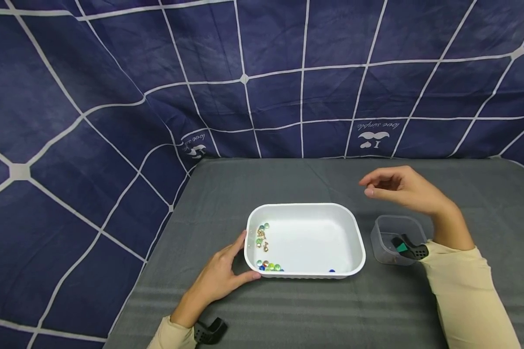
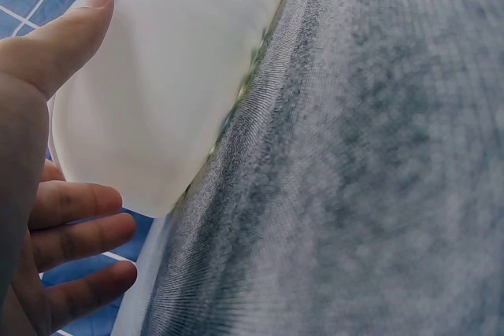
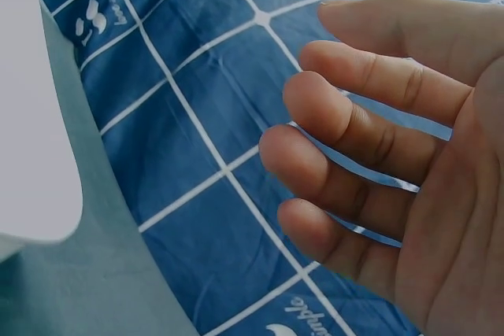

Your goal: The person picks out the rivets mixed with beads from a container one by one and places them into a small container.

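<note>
My left hand (image 1: pixel 220 274) rests against the near left corner of a white tray (image 1: pixel 314 237), thumb along the near side and fingers, fairly straight, at the left side. In the left wrist view the thumb (image 2: pixel 90 9) touches the tray's outer wall; the lower fingers stand apart from it. Inside the tray, green, clear and blue marbles (image 1: pixel 271 266) and small gold-coloured pieces (image 1: pixel 262 234) lie along the left and near sides. My right hand (image 1: pixel 403 189) hovers over the table beyond a clear plastic container (image 1: pixel 384 237), fingers loosely bent and holding nothing.
The clear container stands just right of the tray, partly hidden by the right wrist's black band (image 1: pixel 412 248). Grey cloth (image 1: pixel 288 310) covers the table. A blue cloth with white grid lines (image 1: pixel 275 48) hangs behind and at the left.
</note>
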`<state>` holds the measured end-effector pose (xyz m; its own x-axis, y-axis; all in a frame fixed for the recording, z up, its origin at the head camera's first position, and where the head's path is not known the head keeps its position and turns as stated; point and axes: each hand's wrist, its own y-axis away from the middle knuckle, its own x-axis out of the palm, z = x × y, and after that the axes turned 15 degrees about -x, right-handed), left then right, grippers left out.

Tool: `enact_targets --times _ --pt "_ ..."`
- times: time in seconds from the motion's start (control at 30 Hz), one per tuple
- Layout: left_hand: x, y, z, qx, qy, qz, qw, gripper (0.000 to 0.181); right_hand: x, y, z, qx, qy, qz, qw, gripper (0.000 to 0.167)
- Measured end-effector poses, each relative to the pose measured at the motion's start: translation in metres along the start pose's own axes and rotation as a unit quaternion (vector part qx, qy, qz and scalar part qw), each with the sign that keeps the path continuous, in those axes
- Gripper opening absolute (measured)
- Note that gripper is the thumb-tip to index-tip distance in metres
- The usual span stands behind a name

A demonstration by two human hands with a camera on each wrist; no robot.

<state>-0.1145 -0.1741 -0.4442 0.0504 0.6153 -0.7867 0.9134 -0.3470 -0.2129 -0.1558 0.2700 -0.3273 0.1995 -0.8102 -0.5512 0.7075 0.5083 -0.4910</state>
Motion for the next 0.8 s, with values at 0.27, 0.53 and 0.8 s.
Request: enact_targets --times 0.27,0.53,0.8 --pt "0.000 0.001 0.000 -0.004 0.004 0.004 1.0000 0.100 0.014 -0.015 0.003 -0.004 -0.006 0.015 0.9999 0.018" --pt "0.000 0.002 0.001 -0.006 0.003 0.002 1.0000 0.100 0.033 -0.030 0.007 -0.004 -0.031 0.034 0.9989 0.017" --pt "0.000 0.001 0.000 -0.003 0.000 -0.002 1.0000 0.100 0.047 -0.044 0.006 0.009 -0.033 0.056 0.9979 0.017"
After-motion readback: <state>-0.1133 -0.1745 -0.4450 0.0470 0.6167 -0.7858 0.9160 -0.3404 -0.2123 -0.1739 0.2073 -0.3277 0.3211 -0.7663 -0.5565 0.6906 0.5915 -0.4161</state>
